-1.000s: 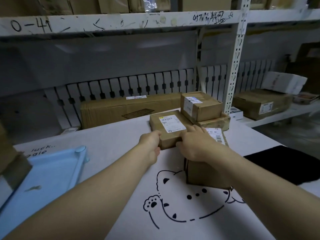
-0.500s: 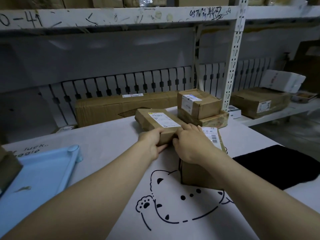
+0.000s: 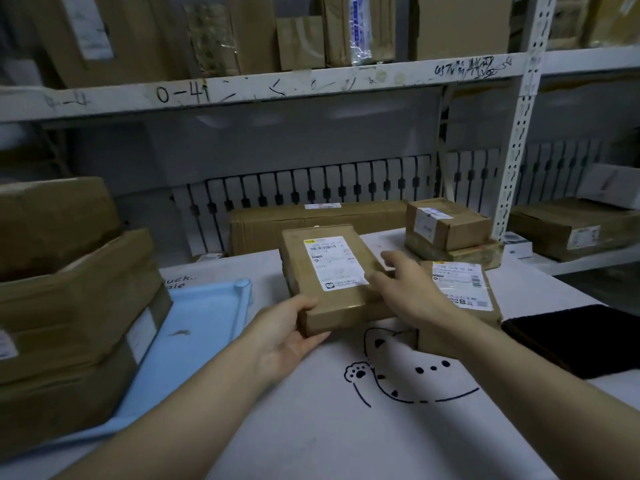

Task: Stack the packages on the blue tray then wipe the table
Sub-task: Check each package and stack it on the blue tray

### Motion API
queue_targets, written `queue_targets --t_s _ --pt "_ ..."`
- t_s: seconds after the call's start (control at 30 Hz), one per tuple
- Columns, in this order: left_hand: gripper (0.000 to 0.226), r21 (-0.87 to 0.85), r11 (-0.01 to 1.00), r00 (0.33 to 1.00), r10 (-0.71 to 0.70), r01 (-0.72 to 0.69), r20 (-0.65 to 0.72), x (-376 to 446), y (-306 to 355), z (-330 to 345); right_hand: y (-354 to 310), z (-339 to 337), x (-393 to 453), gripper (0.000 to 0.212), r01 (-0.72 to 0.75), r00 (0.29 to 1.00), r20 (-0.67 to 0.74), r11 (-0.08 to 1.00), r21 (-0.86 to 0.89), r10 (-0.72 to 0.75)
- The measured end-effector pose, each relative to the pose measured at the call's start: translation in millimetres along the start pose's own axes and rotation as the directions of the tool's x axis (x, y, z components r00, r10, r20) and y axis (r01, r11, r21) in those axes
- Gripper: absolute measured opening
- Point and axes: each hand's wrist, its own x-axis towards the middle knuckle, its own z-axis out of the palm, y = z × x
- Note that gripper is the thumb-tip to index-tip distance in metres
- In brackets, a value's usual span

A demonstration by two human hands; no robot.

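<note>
Table: the white cloth-covered table [image 3: 311, 445] is not yet wiped; a black cloth [image 3: 571, 337] is laid at its right edge.
Stack: two brown cardboard boxes [image 3: 69, 289] are already piled on the light blue plastic tray [image 3: 194, 327], at the left.
Package: the flat brown cardboard parcel with a white label [image 3: 329, 275], which lay on the table half a second ago, is now raised and carried toward the tray.
Left hand [image 3: 287, 337]: the near corner of the parcel is gripped from below.
Right hand [image 3: 405, 292]: fingers are relaxed, only touching the parcel's right side.
Meaning: several parcels are still waiting; wiping is judged far off.
</note>
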Motion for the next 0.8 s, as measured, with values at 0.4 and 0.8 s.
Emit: queue_targets --t_s 0.4,0.8 --pt "0.026 0.118 0.992 0.999 0.038 -0.042 0.039 -63 0 -47 -8 12 -49 0.019 -0.402 0.915 0.284 0.636 0.659 0.285" --pt "0.009 0.111 0.984 0.990 0.139 -0.138 -0.001 -78 11 -56 -5 14 -69 0.016 -0.367 0.924 0.348 0.621 0.693 0.158"
